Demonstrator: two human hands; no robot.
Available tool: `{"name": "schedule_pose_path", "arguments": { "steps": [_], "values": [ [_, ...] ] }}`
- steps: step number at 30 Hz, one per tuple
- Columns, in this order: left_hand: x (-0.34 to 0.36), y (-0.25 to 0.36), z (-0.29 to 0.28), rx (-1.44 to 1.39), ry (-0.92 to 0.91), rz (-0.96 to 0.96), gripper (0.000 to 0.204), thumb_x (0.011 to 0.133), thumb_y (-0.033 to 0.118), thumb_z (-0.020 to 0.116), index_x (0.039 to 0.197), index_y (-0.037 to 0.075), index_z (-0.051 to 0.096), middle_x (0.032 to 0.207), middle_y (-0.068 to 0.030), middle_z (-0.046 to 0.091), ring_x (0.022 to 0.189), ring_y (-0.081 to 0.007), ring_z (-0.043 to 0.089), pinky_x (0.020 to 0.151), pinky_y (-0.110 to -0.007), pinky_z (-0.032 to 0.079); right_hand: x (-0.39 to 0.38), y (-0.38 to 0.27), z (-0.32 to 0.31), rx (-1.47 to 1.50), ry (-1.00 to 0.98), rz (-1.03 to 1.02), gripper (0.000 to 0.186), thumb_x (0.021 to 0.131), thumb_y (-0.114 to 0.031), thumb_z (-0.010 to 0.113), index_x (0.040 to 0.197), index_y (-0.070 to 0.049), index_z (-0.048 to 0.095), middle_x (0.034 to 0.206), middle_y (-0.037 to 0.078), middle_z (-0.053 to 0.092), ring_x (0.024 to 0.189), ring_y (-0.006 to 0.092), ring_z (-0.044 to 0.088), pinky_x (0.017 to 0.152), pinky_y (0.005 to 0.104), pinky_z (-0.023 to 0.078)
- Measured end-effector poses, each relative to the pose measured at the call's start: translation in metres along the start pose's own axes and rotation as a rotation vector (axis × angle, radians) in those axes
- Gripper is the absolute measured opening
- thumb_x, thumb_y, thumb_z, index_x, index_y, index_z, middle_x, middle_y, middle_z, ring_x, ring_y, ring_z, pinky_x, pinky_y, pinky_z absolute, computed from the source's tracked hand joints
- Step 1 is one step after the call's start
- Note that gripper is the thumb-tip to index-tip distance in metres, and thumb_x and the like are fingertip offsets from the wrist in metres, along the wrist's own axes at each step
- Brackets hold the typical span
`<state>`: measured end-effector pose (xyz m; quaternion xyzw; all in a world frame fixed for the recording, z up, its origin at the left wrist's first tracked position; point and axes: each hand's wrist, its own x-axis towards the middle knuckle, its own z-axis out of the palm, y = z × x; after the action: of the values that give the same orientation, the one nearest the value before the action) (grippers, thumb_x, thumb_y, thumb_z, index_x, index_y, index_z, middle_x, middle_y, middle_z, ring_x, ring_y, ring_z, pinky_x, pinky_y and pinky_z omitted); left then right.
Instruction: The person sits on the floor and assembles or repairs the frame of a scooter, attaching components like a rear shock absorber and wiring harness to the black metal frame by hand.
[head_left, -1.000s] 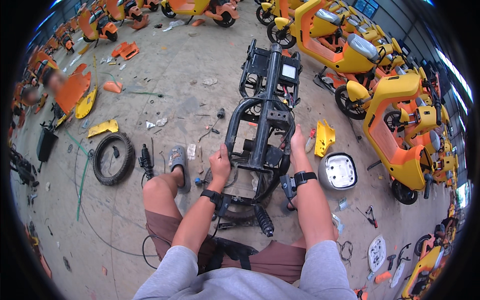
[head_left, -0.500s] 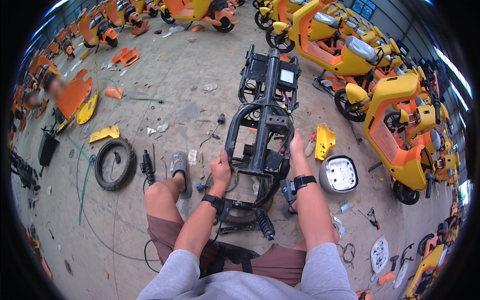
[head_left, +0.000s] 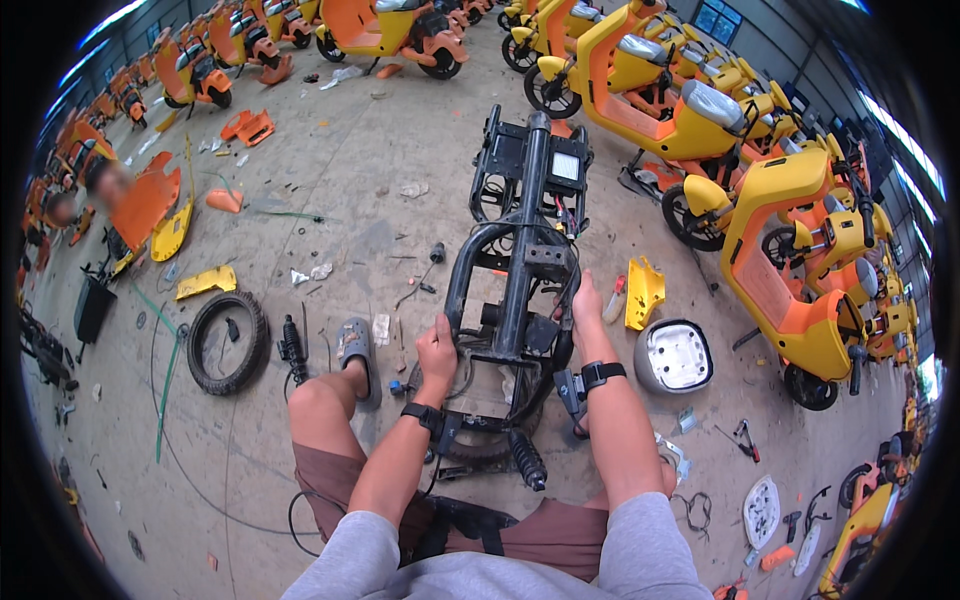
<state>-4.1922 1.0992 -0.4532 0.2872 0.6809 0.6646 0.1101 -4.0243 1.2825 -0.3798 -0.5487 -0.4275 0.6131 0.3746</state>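
A black scooter frame point(head_left: 533, 215) made of bent tubes lies lengthwise in front of me, with wires and a black box section at its far end. My left hand point(head_left: 437, 352) is closed around the frame's left side tube. On the opposite side, my right hand point(head_left: 588, 305) grips the right side tube, its fingers partly hidden behind it. A black coil-spring shock absorber point(head_left: 527, 462) sticks out from the near end of the frame, between my knees. Each of my wrists wears a black strap with a small device.
To the left lie a loose tyre point(head_left: 228, 342), another shock absorber point(head_left: 291, 350) and a yellow panel point(head_left: 207, 282). At right are a curved yellow cover point(head_left: 645, 293), a grey-and-white shell point(head_left: 647, 368), pliers point(head_left: 746, 440) and parked yellow scooters point(head_left: 760, 260). People sit at the far left.
The whole view has shifted slightly, so everything sits a little lower in it. Both hands keep their grip on the scooter frame, which shows little or no movement of its own.
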Motion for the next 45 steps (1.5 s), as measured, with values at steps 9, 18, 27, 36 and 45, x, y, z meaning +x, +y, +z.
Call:
{"name": "schedule_pose_path", "arguments": {
  "steps": [9,18,27,36,45],
  "values": [
    [0.0,0.001,-0.001,0.028,0.01,-0.006,0.058,0.101,0.039,0.047,0.069,-0.009,0.047,0.057,-0.0234,0.039,0.055,-0.0238,0.03,0.053,-0.044,0.032,-0.004,-0.002,0.003,-0.003,0.032,-0.032,0.063,0.099,-0.053,0.031,0.076,-0.002,0.061,0.058,0.011,0.06,0.042,0.0215,0.055,0.041,0.0346,0.044],
    [0.001,-0.009,0.001,0.007,0.006,0.005,0.059,0.101,0.041,0.046,0.069,-0.009,0.048,0.057,-0.0224,0.038,0.055,-0.0225,0.03,0.052,-0.044,0.033,-0.012,-0.009,0.003,0.009,-0.003,0.003,0.052,0.1,-0.047,0.032,0.088,-0.005,0.059,0.06,0.011,0.058,0.042,0.0207,0.052,0.041,0.0338,0.043],
    [-0.002,-0.003,0.005,-0.009,0.014,-0.014,0.06,0.101,0.043,0.046,0.068,-0.008,0.047,0.056,-0.0174,0.033,0.057,-0.0172,0.029,0.051,-0.043,0.03,-0.009,-0.008,0.0,-0.002,0.016,-0.012,0.053,0.101,-0.048,0.03,0.088,-0.005,0.06,0.06,0.011,0.059,0.042,0.0216,0.053,0.041,0.0344,0.043],
    [-0.005,-0.012,-0.008,-0.031,-0.074,-0.069,0.051,0.101,0.038,0.048,0.072,-0.004,0.044,0.06,-0.0046,0.033,0.061,-0.0134,0.032,0.053,-0.037,0.029,0.036,-0.029,-0.044,-0.903,0.103,-0.56,0.058,0.098,-0.043,0.039,0.085,0.008,0.064,0.079,0.022,0.068,0.073,0.0364,0.069,0.066,0.045,0.054],
    [-0.019,-0.002,-0.014,-0.017,-0.085,-0.109,0.048,0.097,0.038,0.055,0.073,-0.002,0.043,0.064,-0.004,0.035,0.064,-0.0134,0.033,0.055,-0.035,0.031,0.134,-0.125,-0.037,-0.352,-0.048,-0.367,0.039,0.091,-0.034,0.062,0.108,0.001,0.064,0.088,0.006,0.065,0.083,0.0132,0.062,0.071,0.0327,0.053]
  ]
}}
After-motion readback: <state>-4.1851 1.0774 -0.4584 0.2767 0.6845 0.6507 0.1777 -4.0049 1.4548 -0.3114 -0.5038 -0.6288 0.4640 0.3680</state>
